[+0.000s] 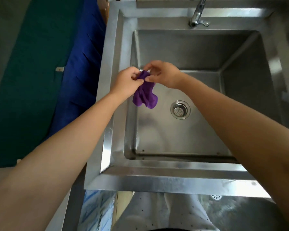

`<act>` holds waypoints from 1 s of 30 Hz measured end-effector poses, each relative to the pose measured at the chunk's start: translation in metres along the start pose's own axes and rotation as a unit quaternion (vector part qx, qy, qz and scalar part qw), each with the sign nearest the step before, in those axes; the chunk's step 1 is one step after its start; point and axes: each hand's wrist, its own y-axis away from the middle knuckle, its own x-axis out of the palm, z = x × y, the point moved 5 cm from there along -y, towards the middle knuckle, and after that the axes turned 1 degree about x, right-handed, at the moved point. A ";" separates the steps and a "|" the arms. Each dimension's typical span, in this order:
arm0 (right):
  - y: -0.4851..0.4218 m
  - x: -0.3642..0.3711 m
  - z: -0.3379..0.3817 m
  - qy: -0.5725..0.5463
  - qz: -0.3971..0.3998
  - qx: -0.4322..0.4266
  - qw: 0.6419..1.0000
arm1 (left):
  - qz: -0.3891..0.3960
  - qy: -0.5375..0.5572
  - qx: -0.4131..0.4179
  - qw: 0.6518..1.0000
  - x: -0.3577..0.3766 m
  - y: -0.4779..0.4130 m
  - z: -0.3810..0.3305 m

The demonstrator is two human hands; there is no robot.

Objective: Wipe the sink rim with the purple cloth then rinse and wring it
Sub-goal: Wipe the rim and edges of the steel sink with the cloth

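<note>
The purple cloth (145, 95) hangs bunched over the left part of the steel sink (157, 172) basin. My left hand (126, 82) pinches its top edge from the left, and my right hand (163, 74) pinches the same top edge from the right. The two hands almost touch each other above the cloth. The cloth's lower end dangles free above the basin floor, left of the drain strainer (180, 109). No water runs from the faucet (197, 14) at the back rim.
A blue cloth (80, 64) and a green cloth (27, 72) hang to the left of the sink. Below the front rim I see my legs in white dotted trousers (157, 214) and a floor drain (216, 196).
</note>
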 end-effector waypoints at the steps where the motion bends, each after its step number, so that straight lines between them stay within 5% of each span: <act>1: 0.008 -0.006 0.001 0.011 0.012 -0.003 1.000 | 0.011 0.012 0.016 1.000 0.002 0.005 -0.008; 7: 0.073 -0.019 -0.037 0.096 0.104 0.064 0.988 | 0.076 0.075 0.062 0.992 0.039 0.047 -0.047; 17: 0.202 -0.061 -0.070 0.078 -0.062 0.036 0.994 | 0.114 0.055 0.134 0.983 0.090 0.124 -0.063; 24: 0.310 -0.028 -0.107 0.118 -0.044 0.020 0.992 | 0.200 -0.021 0.126 0.971 0.162 0.193 -0.032; 30: 0.349 0.007 -0.132 0.133 0.015 0.101 0.986 | 0.283 -0.064 0.128 0.949 0.191 0.229 -0.008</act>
